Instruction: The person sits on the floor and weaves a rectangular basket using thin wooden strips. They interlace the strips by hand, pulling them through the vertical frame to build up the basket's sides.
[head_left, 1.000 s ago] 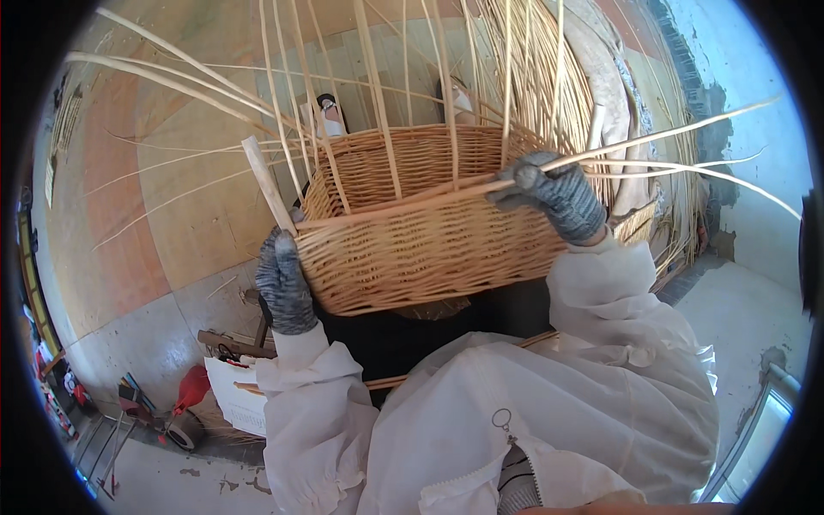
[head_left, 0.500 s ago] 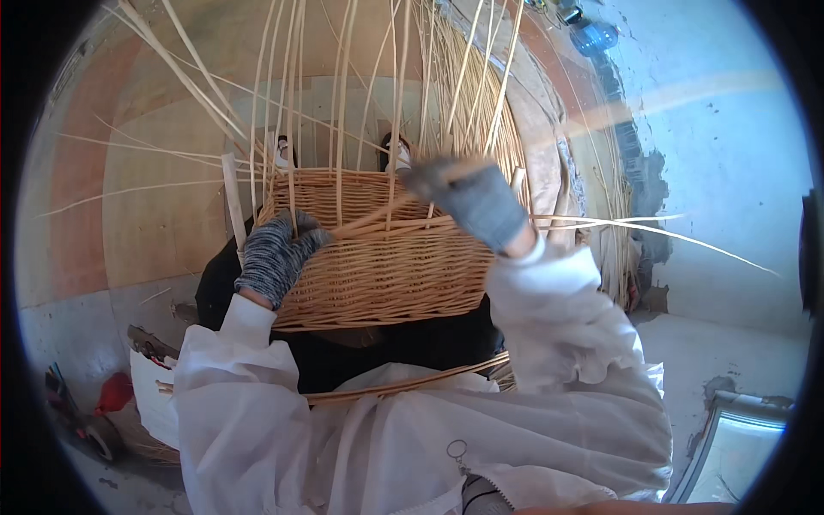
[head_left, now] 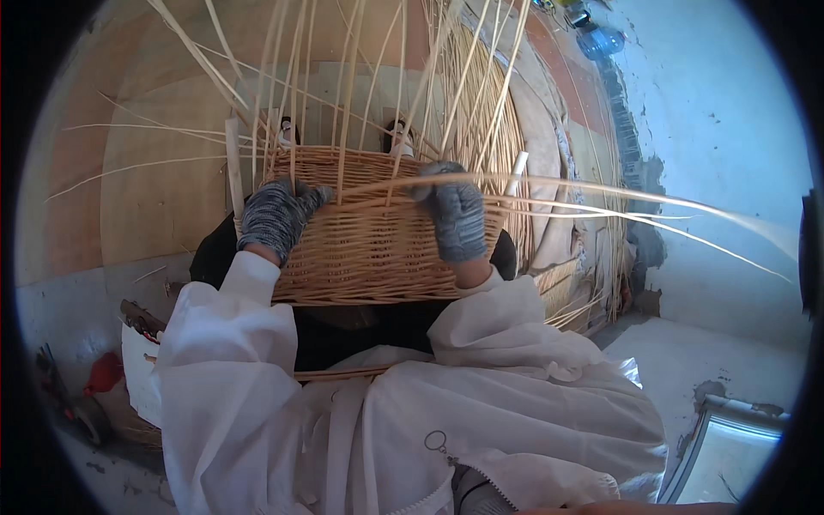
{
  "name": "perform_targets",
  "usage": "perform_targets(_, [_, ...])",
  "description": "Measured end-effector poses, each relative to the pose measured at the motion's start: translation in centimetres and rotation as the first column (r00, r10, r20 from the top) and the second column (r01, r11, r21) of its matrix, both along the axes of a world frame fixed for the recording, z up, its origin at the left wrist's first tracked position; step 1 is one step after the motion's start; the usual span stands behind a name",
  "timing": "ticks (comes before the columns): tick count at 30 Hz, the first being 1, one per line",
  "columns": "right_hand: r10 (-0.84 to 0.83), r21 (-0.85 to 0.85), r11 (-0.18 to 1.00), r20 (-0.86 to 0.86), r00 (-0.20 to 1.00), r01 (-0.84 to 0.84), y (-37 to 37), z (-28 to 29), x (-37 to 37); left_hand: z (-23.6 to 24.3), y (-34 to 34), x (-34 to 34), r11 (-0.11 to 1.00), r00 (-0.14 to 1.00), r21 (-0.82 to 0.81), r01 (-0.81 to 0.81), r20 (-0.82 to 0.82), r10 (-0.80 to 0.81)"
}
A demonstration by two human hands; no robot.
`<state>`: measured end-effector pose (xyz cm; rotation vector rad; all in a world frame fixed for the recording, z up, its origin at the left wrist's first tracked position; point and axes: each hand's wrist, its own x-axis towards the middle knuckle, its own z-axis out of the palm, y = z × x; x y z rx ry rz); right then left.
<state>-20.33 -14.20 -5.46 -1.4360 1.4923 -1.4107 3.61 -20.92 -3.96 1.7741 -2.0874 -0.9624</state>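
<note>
A half-woven wicker basket rests across my lap, with tall upright stakes rising from its far and near sides. My gloved left hand is closed at the near rim's left part, its fingers and thumb pinching the weaving beside a stake. My gloved right hand is closed at the rim's right part, on a long willow rod. That rod runs from near my left hand through my right hand and far out to the right, its tip blurred. Some fingertips of the right hand are smeared by motion.
Pale wooden posts stand at the basket's ends. Loose rods stick out left and right. A large bundle of willow rods lies on the floor beyond, at the right. A blue plastic bottle is by the wall. More rods lie across my lap.
My right hand has moved down and slightly right, bringing the rod lower, nearly level over the rim. The basket has shifted slightly up in view. My left hand keeps its place on the rim.
</note>
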Motion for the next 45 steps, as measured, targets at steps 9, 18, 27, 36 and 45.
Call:
perform_targets(9, [0.027,-0.168,0.977,0.707,0.707,0.130,1.9,2.5,-0.2,-0.3,-1.2,0.0,0.916,0.969,0.384,0.115,-0.245,-0.019])
perform_targets(18, [0.054,-0.031,0.999,0.667,0.743,-0.044,3.6,3.6,3.2,-1.3,-0.8,-1.7,0.991,0.935,0.110,0.070,0.338,-0.104])
perform_targets(27, [-0.160,0.084,0.980,0.871,0.464,0.182,1.4,3.7,-2.2,2.6,-0.3,-10.5,0.950,0.959,-0.158,0.271,-0.036,-0.279])
perform_targets(36, [0.168,0.075,0.986,-0.463,0.870,-0.150,-7.6,11.1,-7.9,2.9,2.3,-10.7,0.990,0.987,0.057,0.125,-0.113,-0.118])
perform_targets(45, [-0.271,-0.174,0.918,0.378,0.885,0.355,-1.1,10.1,-5.9,2.7,-0.7,-11.2,0.916,0.974,0.340,0.212,0.007,-0.227])
